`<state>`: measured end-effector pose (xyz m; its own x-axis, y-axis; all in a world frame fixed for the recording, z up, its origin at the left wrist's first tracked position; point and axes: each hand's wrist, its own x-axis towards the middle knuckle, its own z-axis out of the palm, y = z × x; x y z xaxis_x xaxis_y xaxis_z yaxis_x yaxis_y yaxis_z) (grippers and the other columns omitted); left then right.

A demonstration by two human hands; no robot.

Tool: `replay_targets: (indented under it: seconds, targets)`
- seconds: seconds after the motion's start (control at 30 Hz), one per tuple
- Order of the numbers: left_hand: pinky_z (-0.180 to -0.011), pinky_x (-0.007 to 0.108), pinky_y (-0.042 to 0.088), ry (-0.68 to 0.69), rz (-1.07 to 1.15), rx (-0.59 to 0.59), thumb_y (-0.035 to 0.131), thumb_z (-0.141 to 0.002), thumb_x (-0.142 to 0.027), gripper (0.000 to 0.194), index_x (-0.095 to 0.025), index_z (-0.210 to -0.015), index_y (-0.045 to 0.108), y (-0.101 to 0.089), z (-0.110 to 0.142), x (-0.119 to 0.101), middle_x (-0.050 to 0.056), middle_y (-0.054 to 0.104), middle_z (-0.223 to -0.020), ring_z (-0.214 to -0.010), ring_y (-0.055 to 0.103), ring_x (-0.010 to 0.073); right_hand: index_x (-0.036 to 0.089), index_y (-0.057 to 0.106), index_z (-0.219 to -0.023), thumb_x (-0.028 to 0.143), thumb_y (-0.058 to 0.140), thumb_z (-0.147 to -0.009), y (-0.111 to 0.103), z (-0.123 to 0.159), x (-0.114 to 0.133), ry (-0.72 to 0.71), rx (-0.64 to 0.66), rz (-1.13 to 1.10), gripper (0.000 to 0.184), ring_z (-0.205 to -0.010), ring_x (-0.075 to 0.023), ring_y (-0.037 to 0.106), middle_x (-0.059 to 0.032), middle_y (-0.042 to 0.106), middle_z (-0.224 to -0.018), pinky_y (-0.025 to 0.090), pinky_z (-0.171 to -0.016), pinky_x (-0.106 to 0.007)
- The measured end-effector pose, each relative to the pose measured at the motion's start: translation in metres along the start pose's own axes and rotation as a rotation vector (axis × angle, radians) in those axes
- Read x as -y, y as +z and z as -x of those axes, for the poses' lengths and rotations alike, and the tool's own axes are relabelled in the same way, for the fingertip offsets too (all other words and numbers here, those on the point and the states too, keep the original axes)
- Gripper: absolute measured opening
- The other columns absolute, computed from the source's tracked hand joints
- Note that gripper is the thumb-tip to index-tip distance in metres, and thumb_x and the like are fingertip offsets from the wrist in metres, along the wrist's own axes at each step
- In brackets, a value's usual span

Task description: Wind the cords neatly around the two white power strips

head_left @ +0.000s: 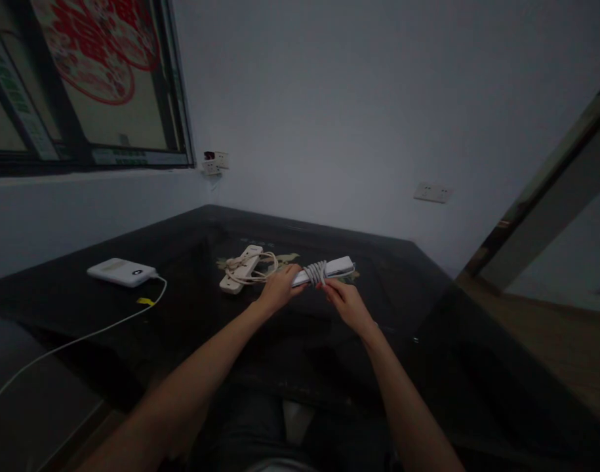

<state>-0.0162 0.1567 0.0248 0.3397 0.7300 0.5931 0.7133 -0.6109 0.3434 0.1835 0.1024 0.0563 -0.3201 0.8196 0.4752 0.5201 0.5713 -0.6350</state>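
Observation:
A white power strip (340, 265) with its grey-white cord (315, 272) coiled round its middle is held up over the dark table. My left hand (280, 287) is closed round the strip's left end. On the other side, my right hand (346, 300) pinches the cord at the lower edge of the coils. Just beyond my left hand lies a second white power strip (249, 262), with a loose cream cord (271, 269) looped over and beside it. Part of that cord is hidden behind my left fingers.
On the table's left side lies a white box-shaped device (120, 271), its white cable (107, 326) trailing over the edge. A yellow tag (145, 301) is near that cable. The black table (457, 347) meets walls with sockets (432, 192); a window (117, 98) is at left.

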Motion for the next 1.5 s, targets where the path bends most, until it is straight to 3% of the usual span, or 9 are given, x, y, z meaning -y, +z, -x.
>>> replay_targets:
  seconds: [0.3,0.53,0.67,0.8,0.9,1.0,1.1,1.27,1.5]
  targets:
    - [-0.077,0.031,0.048,0.075,-0.115,0.11,0.06,-0.083,-0.036,0.031,-0.021,-0.11,0.055,0.007,0.002,-0.009,0.008,0.062,-0.11,-0.096,0.062,0.023,0.015,0.064,-0.086,0.037,0.039,-0.093,0.002,-0.002,-0.003,-0.074,-0.145,0.114,0.034,-0.057,-0.0149,0.054,-0.0026,0.058,-0.063,0.035,-0.056,-0.023]
    - [-0.083,0.033,0.046,0.004,0.056,0.008,0.063,-0.08,-0.03,0.033,-0.021,-0.111,0.055,0.002,-0.003,-0.003,0.007,0.064,-0.103,-0.097,0.061,0.0229,0.016,0.065,-0.093,0.038,0.037,-0.094,-0.003,0.001,0.001,-0.056,-0.155,0.148,0.036,-0.062,-0.017,0.057,-0.0049,0.063,-0.069,0.038,-0.059,-0.024]
    - [-0.076,0.032,0.046,-0.05,0.121,-0.016,0.063,-0.079,-0.032,0.03,-0.02,-0.107,0.057,-0.001,-0.005,0.002,0.006,0.066,-0.097,-0.088,0.063,0.0226,0.017,0.066,-0.097,0.036,0.039,-0.093,-0.004,0.0,0.0,-0.046,-0.11,0.168,0.034,-0.072,-0.0202,0.062,-0.009,0.069,-0.083,0.042,-0.066,-0.027]
    - [-0.071,0.029,0.045,-0.133,0.222,-0.064,0.064,-0.077,-0.035,0.029,-0.018,-0.101,0.059,-0.001,-0.007,0.005,0.004,0.066,-0.091,-0.081,0.061,0.0204,0.017,0.067,-0.094,0.036,0.043,-0.091,-0.011,-0.002,-0.003,-0.004,-0.168,0.159,0.03,-0.073,-0.02,0.062,-0.0087,0.07,-0.086,0.041,-0.066,-0.027]
    - [-0.069,0.027,0.044,-0.199,0.32,-0.082,0.062,-0.078,-0.036,0.027,-0.017,-0.096,0.06,0.0,-0.009,0.007,0.003,0.065,-0.086,-0.077,0.06,0.0185,0.016,0.065,-0.081,0.041,0.045,-0.089,-0.02,-0.003,-0.01,0.074,-0.192,0.077,0.033,-0.062,-0.0158,0.055,-0.0046,0.064,-0.07,0.038,-0.058,-0.024]
    - [-0.066,0.026,0.043,-0.271,0.436,-0.09,0.061,-0.077,-0.038,0.025,-0.015,-0.087,0.062,0.001,-0.012,0.009,0.002,0.062,-0.078,-0.072,0.058,0.017,0.016,0.061,-0.066,0.053,0.04,-0.087,-0.026,-0.003,-0.019,0.188,-0.058,-0.082,0.048,-0.046,-0.0107,0.039,0.0024,0.044,-0.05,0.029,-0.046,-0.023]
    - [-0.065,0.027,0.046,-0.371,0.674,-0.116,0.063,-0.074,-0.038,0.027,-0.013,-0.085,0.063,0.0,-0.015,0.011,0.003,0.063,-0.077,-0.071,0.059,0.0166,0.016,0.058,-0.065,0.065,0.037,-0.084,-0.023,-0.003,-0.027,0.277,0.059,-0.263,0.056,-0.04,-0.0081,0.027,0.0068,0.03,-0.045,0.022,-0.041,-0.022]
    - [-0.057,0.024,0.049,-0.54,1.156,-0.143,0.068,-0.069,-0.041,0.036,-0.012,-0.088,0.062,-0.004,-0.017,0.009,0.003,0.066,-0.074,-0.062,0.062,0.0144,0.016,0.058,-0.071,0.066,0.043,-0.081,-0.012,-0.005,-0.034,0.27,0.09,-0.354,0.053,-0.042,-0.0073,0.026,0.008,0.03,-0.048,0.019,-0.041,-0.021]
    - [-0.051,0.022,0.05,-0.567,1.304,-0.098,0.071,-0.069,-0.04,0.038,-0.009,-0.09,0.061,-0.006,-0.016,0.005,0.005,0.067,-0.071,-0.056,0.063,0.0134,0.017,0.062,-0.074,0.058,0.046,-0.082,-0.024,-0.006,-0.039,0.238,-0.026,-0.201,0.045,-0.041,-0.0093,0.031,0.0067,0.033,-0.046,0.022,-0.041,-0.022]
